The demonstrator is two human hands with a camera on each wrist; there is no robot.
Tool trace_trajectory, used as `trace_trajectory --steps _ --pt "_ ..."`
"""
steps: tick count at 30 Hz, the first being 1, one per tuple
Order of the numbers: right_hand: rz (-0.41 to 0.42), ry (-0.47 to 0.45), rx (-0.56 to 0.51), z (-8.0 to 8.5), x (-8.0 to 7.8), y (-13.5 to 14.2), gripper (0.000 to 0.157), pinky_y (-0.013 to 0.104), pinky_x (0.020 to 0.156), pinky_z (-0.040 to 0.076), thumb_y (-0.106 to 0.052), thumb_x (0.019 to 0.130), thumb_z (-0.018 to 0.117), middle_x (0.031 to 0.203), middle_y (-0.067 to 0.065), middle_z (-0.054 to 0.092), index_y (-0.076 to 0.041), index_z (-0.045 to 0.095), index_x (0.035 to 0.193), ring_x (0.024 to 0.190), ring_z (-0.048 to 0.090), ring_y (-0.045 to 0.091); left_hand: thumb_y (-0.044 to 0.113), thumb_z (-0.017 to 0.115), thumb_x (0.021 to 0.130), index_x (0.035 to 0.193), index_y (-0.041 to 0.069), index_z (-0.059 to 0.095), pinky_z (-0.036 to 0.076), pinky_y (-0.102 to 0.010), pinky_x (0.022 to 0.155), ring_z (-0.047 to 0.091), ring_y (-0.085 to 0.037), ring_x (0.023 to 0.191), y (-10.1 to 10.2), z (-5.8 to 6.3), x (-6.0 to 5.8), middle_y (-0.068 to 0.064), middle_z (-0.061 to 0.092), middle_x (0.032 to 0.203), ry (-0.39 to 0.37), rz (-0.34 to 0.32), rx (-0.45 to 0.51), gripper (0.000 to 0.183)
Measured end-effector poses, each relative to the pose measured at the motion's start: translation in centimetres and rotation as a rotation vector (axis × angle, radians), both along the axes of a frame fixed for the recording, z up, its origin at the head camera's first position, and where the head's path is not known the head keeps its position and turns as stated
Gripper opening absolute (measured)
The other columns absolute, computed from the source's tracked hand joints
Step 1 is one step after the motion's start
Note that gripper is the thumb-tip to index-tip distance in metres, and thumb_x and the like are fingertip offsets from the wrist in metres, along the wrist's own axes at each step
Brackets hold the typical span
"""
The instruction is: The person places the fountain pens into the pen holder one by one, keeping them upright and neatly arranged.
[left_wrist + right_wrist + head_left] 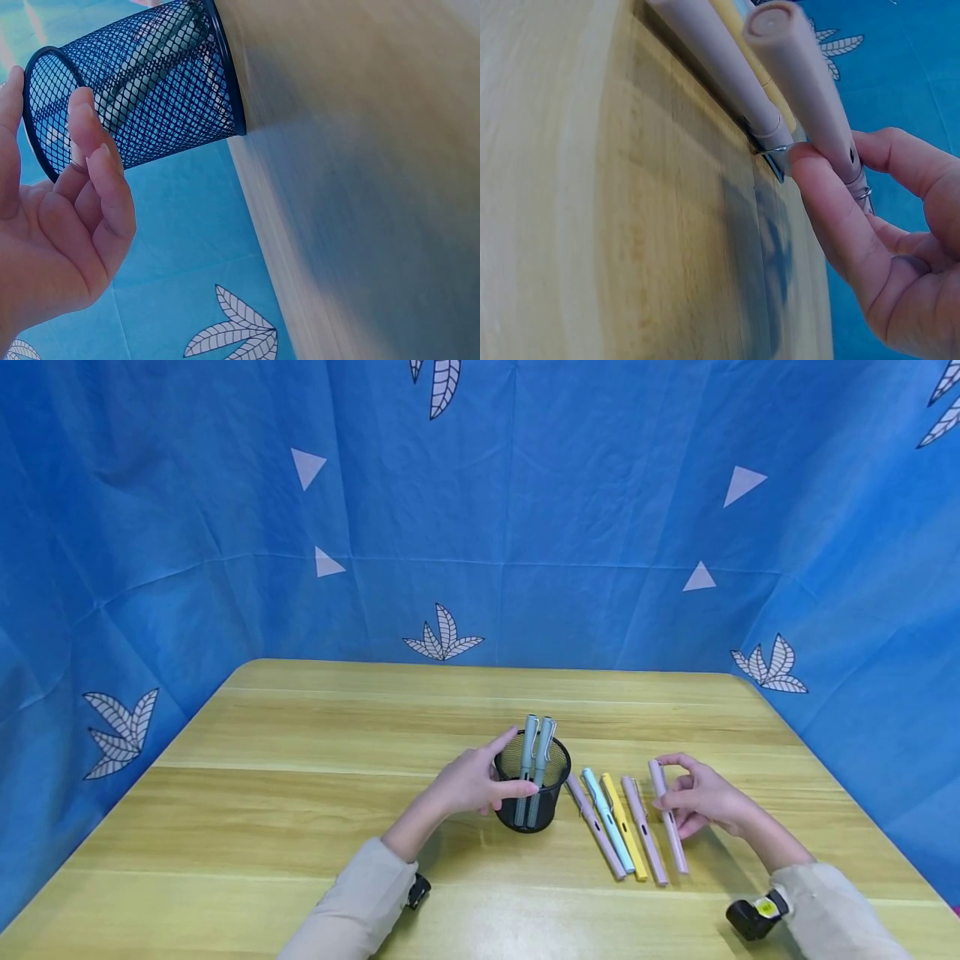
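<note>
A black mesh pen holder stands upright with two grey-blue pens leaning in it, clips at the top. My left hand holds the holder near its rim, thumb in front and index finger along the far left side. In the left wrist view the other fingers bend beside the mesh wall. My right hand pinches a light purple pen between thumb and fingers; the right wrist view shows that pen tilted, raised above its neighbour.
Between the hands lie a purple pen, a light blue pen, a yellow pen and another light purple pen, roughly side by side. The wooden table ends at a blue patterned cloth behind.
</note>
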State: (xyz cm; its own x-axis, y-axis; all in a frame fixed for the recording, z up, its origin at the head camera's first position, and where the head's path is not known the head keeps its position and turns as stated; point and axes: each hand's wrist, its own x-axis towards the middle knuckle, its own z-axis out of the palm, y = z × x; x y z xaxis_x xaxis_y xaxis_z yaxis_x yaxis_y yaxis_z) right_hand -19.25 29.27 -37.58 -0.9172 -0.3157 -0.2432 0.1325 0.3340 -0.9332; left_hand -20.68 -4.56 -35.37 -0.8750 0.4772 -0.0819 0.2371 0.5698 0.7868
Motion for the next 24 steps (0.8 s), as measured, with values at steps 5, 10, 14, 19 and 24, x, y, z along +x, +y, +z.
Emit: trace_trajectory --steps 5,10,14,19,24 --pt "-0.017 0.006 -0.007 0.08 -0.04 -0.24 0.073 0.036 0.048 0.051 -0.001 0.080 0.060 0.087 0.012 0.050 0.003 0.011 0.134 0.049 0.055 0.014 0.048 0.066 0.076 0.143 0.032 0.016 0.048 -0.041 0.053 0.057 -0.034 0.053 0.02 0.01 -0.01 -0.011 0.060 0.059 -0.002 -0.001 0.003 0.085" --pt "-0.036 0.018 -0.016 0.15 -0.03 -0.45 0.072 0.036 0.048 0.051 0.000 0.080 0.060 0.089 0.012 0.049 0.003 0.011 0.134 0.049 0.055 0.014 0.050 0.065 0.075 0.143 0.032 0.015 0.047 -0.038 0.051 0.057 -0.033 0.052 -0.01 0.06 -0.02 -0.012 0.060 0.059 -0.002 -0.007 0.003 0.086" --pt "-0.058 0.025 -0.025 0.18 -0.09 -0.56 0.072 0.036 0.048 0.051 0.000 0.080 0.060 0.088 0.011 0.049 0.002 0.012 0.133 0.049 0.055 0.015 0.051 0.065 0.075 0.143 0.032 0.015 0.047 -0.035 0.049 0.057 -0.031 0.051 -0.03 0.09 0.00 -0.009 0.059 0.058 0.002 -0.007 -0.006 0.087" --pt "-0.076 0.035 -0.033 0.24 -0.18 -0.65 0.072 0.037 0.049 0.051 0.000 0.080 0.060 0.087 0.011 0.049 0.003 0.012 0.133 0.050 0.057 0.016 0.051 0.065 0.075 0.143 0.032 0.014 0.047 -0.035 0.049 0.057 -0.031 0.052 0.00 0.08 0.00 -0.010 0.060 0.058 0.006 -0.004 -0.017 0.087" --pt "-0.082 0.033 -0.034 0.39 -0.25 -0.89 0.075 0.037 0.051 0.052 -0.001 0.080 0.062 0.089 0.013 0.049 0.003 0.011 0.135 0.053 0.058 0.018 0.051 0.065 0.075 0.143 0.032 0.015 0.047 -0.039 0.052 0.057 -0.033 0.051 0.00 -0.05 -0.01 -0.012 0.060 0.060 0.009 -0.002 -0.012 0.087"
